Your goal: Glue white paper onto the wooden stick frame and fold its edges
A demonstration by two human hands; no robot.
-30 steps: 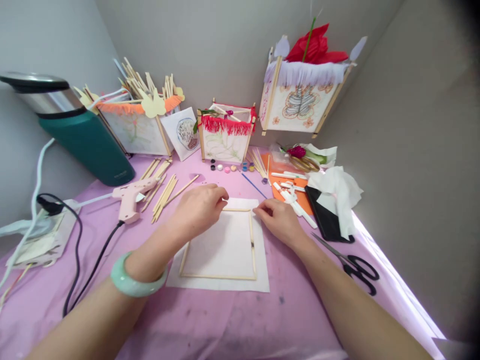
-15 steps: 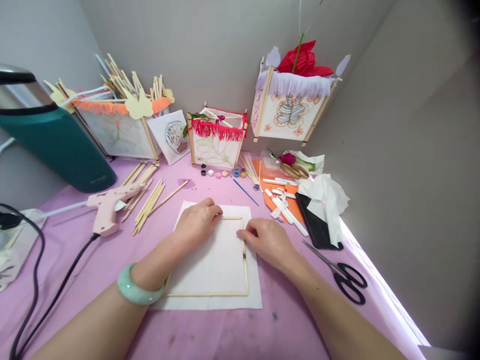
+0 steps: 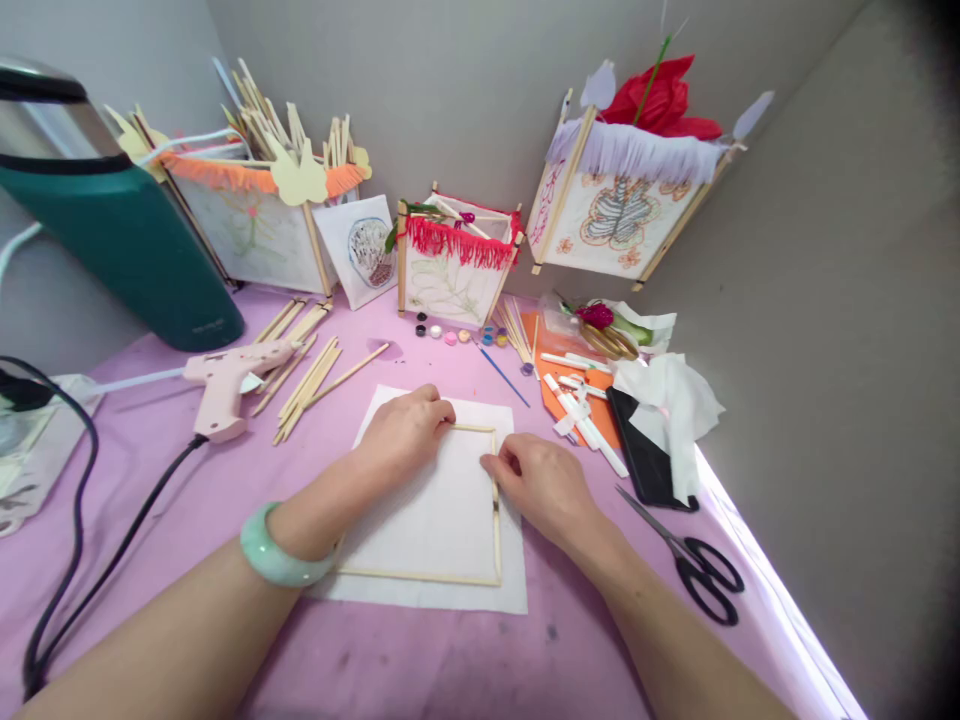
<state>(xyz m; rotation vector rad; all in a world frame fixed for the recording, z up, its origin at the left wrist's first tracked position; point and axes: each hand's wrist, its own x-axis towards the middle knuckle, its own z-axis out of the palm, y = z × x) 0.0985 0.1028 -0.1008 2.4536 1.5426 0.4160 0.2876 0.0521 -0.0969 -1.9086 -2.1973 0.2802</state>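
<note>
A thin square frame of wooden sticks (image 3: 420,577) lies flat on a white sheet (image 3: 514,560), which shows as a margin around it. My left hand (image 3: 405,430) rests over the frame's far left part, fingers closed on its far stick. A green bangle (image 3: 279,548) circles the left wrist. At the right side my right hand (image 3: 541,482) pinches the right-hand stick near the far corner, just above a dark mark on the wood. The frame's left side is mostly hidden under my left hand and forearm.
A pink glue gun (image 3: 229,385) and loose sticks (image 3: 309,388) lie left; a teal bottle (image 3: 172,260) stands behind. Scissors (image 3: 694,565), a black phone-like slab (image 3: 646,460) and white markers (image 3: 592,425) lie right. Decorated stick-framed lanterns (image 3: 454,275) line the back.
The camera view has shifted slightly, so the background sits a little differently. Both hands stay on the wooden frame, with almost no movement against it.
</note>
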